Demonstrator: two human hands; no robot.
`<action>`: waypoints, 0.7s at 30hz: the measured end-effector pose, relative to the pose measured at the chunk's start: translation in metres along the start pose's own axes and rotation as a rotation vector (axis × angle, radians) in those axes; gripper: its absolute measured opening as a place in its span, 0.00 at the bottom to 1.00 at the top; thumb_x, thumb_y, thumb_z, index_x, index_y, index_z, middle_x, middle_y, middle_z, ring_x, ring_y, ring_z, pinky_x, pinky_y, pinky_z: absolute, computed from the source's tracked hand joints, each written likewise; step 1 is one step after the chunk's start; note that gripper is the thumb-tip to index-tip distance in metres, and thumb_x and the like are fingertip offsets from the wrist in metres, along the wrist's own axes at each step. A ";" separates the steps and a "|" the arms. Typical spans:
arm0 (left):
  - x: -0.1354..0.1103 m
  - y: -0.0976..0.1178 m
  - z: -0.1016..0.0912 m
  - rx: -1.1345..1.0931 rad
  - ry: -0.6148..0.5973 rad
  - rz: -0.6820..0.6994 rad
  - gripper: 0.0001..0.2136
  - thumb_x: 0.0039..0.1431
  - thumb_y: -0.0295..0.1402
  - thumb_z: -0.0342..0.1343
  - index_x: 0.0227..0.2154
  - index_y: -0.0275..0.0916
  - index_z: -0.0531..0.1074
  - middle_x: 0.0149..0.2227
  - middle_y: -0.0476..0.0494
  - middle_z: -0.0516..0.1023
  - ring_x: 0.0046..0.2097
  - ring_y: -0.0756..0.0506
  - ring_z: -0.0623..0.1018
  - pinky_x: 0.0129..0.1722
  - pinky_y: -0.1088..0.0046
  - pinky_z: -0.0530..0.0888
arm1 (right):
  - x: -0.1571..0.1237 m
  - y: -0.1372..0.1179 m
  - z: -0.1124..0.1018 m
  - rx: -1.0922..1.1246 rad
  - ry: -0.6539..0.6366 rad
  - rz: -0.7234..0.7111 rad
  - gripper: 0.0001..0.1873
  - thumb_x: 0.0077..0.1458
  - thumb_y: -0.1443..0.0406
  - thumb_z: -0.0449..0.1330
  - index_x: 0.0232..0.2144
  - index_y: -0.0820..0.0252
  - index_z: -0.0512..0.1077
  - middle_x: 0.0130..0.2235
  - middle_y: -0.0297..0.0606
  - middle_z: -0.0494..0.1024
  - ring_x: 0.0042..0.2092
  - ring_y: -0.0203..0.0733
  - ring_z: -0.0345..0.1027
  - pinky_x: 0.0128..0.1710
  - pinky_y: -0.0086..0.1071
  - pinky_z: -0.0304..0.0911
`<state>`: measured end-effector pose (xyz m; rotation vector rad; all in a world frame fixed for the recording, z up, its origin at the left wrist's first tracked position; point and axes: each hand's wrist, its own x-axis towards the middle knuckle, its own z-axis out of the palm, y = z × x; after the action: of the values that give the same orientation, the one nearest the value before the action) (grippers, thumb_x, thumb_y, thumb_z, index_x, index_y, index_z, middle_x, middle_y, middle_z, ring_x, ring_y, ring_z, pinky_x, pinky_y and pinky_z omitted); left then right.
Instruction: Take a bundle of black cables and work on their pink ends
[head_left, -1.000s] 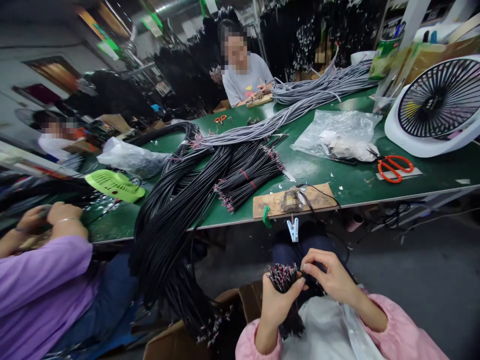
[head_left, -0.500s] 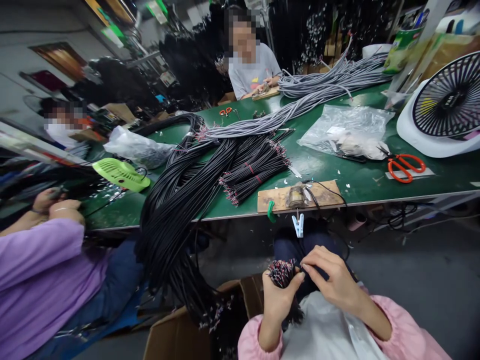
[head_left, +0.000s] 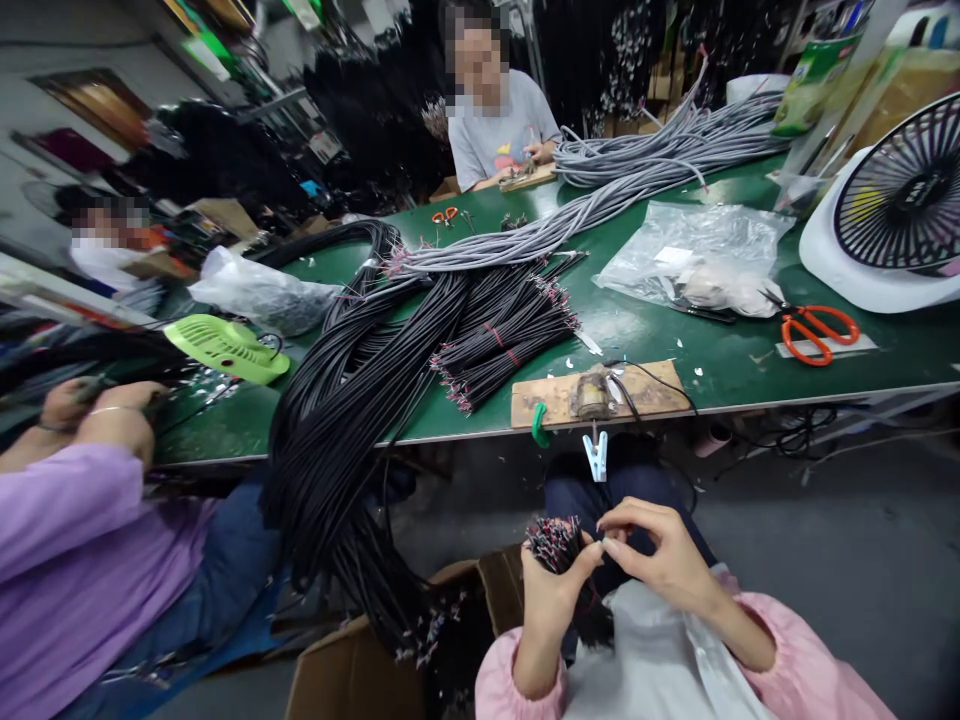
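Note:
My left hand (head_left: 551, 600) is closed around a short bundle of black cables (head_left: 559, 545) with stripped coloured wire ends pointing up, held over my lap. My right hand (head_left: 660, 555) sits just to its right, thumb and forefinger pinched at the wire tips at the bundle's top. Both hands are below the front edge of the green table (head_left: 675, 340). A wooden board with a small metal tool (head_left: 596, 395) lies on the table edge straight ahead of my hands, with a white clip (head_left: 596, 455) hanging beneath it.
A large heap of long black cables (head_left: 360, 400) spills off the table at left. Grey cables (head_left: 600, 205), a plastic bag (head_left: 697, 255), orange scissors (head_left: 817, 330) and a white fan (head_left: 892, 210) lie further back. A person in purple (head_left: 82, 550) works at left; another sits across.
The view shifted slightly. My right fingers have moved a little along the wire tips of the bundle; my left hand keeps its grip.

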<state>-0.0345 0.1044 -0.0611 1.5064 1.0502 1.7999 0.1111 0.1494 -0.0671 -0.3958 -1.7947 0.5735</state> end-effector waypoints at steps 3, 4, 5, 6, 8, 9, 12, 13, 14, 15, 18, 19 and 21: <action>0.002 -0.006 0.000 -0.001 0.002 -0.007 0.09 0.46 0.30 0.66 0.23 0.33 0.71 0.26 0.45 0.75 0.30 0.48 0.74 0.35 0.73 0.73 | 0.005 0.000 -0.002 0.073 0.004 0.017 0.05 0.55 0.68 0.60 0.31 0.63 0.76 0.31 0.39 0.75 0.33 0.38 0.68 0.34 0.30 0.62; 0.003 -0.008 -0.001 0.000 -0.006 -0.004 0.08 0.45 0.30 0.66 0.24 0.33 0.72 0.27 0.45 0.76 0.31 0.48 0.75 0.36 0.73 0.73 | 0.006 0.001 -0.003 0.088 0.008 0.012 0.06 0.56 0.67 0.60 0.29 0.63 0.76 0.30 0.39 0.75 0.33 0.38 0.68 0.34 0.30 0.61; 0.004 -0.010 -0.002 -0.004 -0.030 -0.007 0.08 0.45 0.30 0.66 0.26 0.32 0.73 0.27 0.44 0.76 0.31 0.47 0.76 0.36 0.72 0.74 | 0.008 0.002 -0.003 0.107 0.009 0.006 0.07 0.56 0.66 0.60 0.28 0.63 0.76 0.29 0.39 0.74 0.32 0.37 0.67 0.34 0.30 0.61; 0.005 -0.012 -0.003 -0.018 -0.074 -0.017 0.09 0.46 0.30 0.66 0.28 0.32 0.73 0.28 0.43 0.77 0.31 0.46 0.77 0.37 0.71 0.74 | 0.009 0.004 -0.004 0.135 0.004 0.001 0.08 0.56 0.64 0.61 0.27 0.64 0.76 0.28 0.39 0.74 0.32 0.37 0.67 0.33 0.29 0.60; 0.007 -0.015 -0.006 -0.071 -0.179 -0.060 0.10 0.47 0.32 0.65 0.30 0.31 0.74 0.28 0.42 0.78 0.31 0.44 0.78 0.36 0.69 0.75 | 0.010 0.009 -0.003 0.211 -0.013 -0.004 0.11 0.56 0.61 0.61 0.27 0.64 0.75 0.27 0.38 0.73 0.30 0.37 0.66 0.31 0.29 0.60; 0.008 -0.016 -0.008 -0.092 -0.217 -0.089 0.10 0.48 0.32 0.65 0.30 0.31 0.73 0.28 0.42 0.78 0.30 0.44 0.79 0.35 0.68 0.76 | 0.010 0.013 -0.002 0.254 -0.017 -0.003 0.13 0.56 0.60 0.61 0.26 0.64 0.75 0.27 0.38 0.72 0.30 0.37 0.66 0.30 0.29 0.60; 0.011 -0.019 -0.009 -0.096 -0.224 -0.144 0.11 0.47 0.33 0.66 0.28 0.32 0.72 0.26 0.43 0.78 0.28 0.44 0.80 0.32 0.70 0.76 | 0.008 0.020 0.003 0.324 0.009 0.008 0.14 0.58 0.59 0.59 0.27 0.65 0.74 0.27 0.39 0.72 0.30 0.38 0.66 0.30 0.29 0.62; 0.013 -0.019 -0.008 -0.093 -0.210 -0.147 0.10 0.47 0.32 0.66 0.27 0.32 0.71 0.26 0.44 0.77 0.27 0.44 0.79 0.31 0.71 0.76 | 0.008 0.021 0.005 0.309 0.026 0.005 0.13 0.58 0.60 0.58 0.28 0.64 0.74 0.28 0.39 0.72 0.31 0.38 0.67 0.30 0.29 0.62; 0.014 -0.019 -0.007 -0.094 -0.196 -0.141 0.10 0.47 0.32 0.66 0.27 0.32 0.71 0.25 0.45 0.77 0.27 0.44 0.79 0.31 0.71 0.76 | 0.007 0.021 0.006 0.273 0.042 -0.004 0.12 0.59 0.62 0.57 0.28 0.64 0.74 0.29 0.40 0.73 0.31 0.38 0.67 0.31 0.30 0.62; 0.015 -0.018 -0.006 -0.096 -0.184 -0.127 0.10 0.47 0.32 0.66 0.26 0.32 0.71 0.24 0.45 0.77 0.27 0.45 0.79 0.31 0.72 0.75 | 0.007 0.021 0.007 0.223 0.056 -0.018 0.11 0.59 0.64 0.57 0.29 0.64 0.74 0.29 0.40 0.74 0.32 0.38 0.68 0.32 0.30 0.62; 0.016 -0.015 -0.003 -0.075 -0.175 -0.064 0.08 0.49 0.31 0.64 0.24 0.32 0.73 0.24 0.44 0.77 0.28 0.47 0.78 0.33 0.73 0.75 | 0.006 0.017 0.006 0.069 0.101 -0.070 0.08 0.58 0.68 0.56 0.29 0.63 0.74 0.29 0.40 0.75 0.31 0.38 0.67 0.32 0.30 0.62; 0.017 -0.014 -0.002 -0.067 -0.174 -0.046 0.07 0.49 0.30 0.64 0.24 0.32 0.74 0.24 0.44 0.77 0.28 0.47 0.77 0.34 0.73 0.74 | 0.007 0.016 0.006 0.038 0.116 -0.080 0.08 0.57 0.69 0.56 0.29 0.63 0.74 0.28 0.39 0.75 0.29 0.37 0.67 0.31 0.30 0.62; 0.017 -0.014 -0.002 -0.065 -0.172 -0.029 0.06 0.49 0.30 0.64 0.24 0.32 0.74 0.24 0.45 0.77 0.28 0.48 0.77 0.34 0.74 0.74 | 0.008 0.015 0.003 0.013 0.126 -0.083 0.08 0.55 0.70 0.57 0.26 0.63 0.74 0.25 0.38 0.74 0.27 0.37 0.66 0.29 0.29 0.61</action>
<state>-0.0407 0.1256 -0.0639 1.5679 0.9163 1.6364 0.1054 0.1656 -0.0702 -0.3395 -1.6774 0.4904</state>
